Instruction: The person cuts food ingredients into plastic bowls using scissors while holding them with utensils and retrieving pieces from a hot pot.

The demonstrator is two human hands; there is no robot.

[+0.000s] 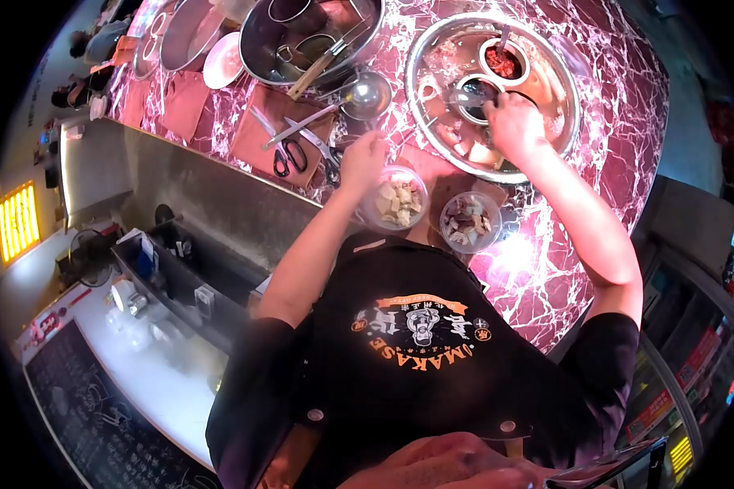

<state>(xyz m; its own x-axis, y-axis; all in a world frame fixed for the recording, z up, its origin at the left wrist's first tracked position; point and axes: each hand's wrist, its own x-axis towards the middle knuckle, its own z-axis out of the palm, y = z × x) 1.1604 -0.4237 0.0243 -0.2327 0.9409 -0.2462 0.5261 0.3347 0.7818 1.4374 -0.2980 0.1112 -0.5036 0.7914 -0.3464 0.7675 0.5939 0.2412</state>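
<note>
My right hand reaches over the large round metal tray. Its fingers are curled at the rim of a small white bowl with dark contents; whatever they pinch is too small to make out. Just beyond stands another white bowl of red chopped food with a spoon in it. My left hand hovers beside a clear plastic bowl of pale chopped pieces, below the round head of a ladle. How its fingers are set does not show clearly. A second clear bowl holds greyish pieces.
Two pairs of scissors lie on a brown cloth to the left. Behind them stands a big metal pot with utensils inside. A white bowl and an oval metal tub are farther left. A steaming counter lies at lower left.
</note>
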